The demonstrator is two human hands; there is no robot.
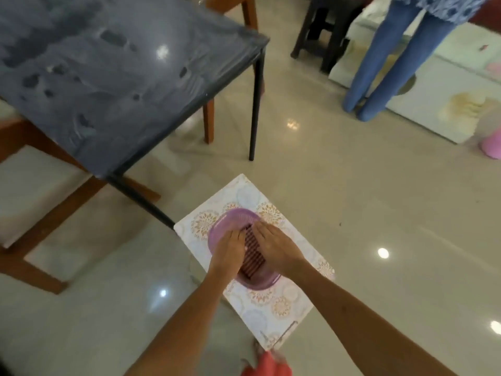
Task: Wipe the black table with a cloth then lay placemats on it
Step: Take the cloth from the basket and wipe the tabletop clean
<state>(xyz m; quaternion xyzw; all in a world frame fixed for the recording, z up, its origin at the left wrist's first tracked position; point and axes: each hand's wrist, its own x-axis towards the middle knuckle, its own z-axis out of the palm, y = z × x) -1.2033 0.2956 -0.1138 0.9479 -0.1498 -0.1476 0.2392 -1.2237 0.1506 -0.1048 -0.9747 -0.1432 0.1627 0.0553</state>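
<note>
The black table [113, 77] fills the upper left, its glossy top streaked with damp wipe marks. Below it, a purple plastic basket [233, 215] sits on a white floral-patterned board [271, 302]. Inside the basket lies a dark red striped stack of placemats [252, 251]. My left hand [230, 246] and my right hand [275, 246] both reach into the basket, one on each side of the stack, fingers fairly straight and resting on it. Whether any finger hooks under the mats is hidden. A red-orange piece of fabric [267, 366] shows at the bottom edge.
Wooden chairs [40, 169] stand beside and behind the table on a shiny tiled floor. A person in blue jeans [385, 63] stands at the upper right by a dark stool [322, 31] and pale floor mats [444, 104]. A pink object [492, 146] sits at the right edge.
</note>
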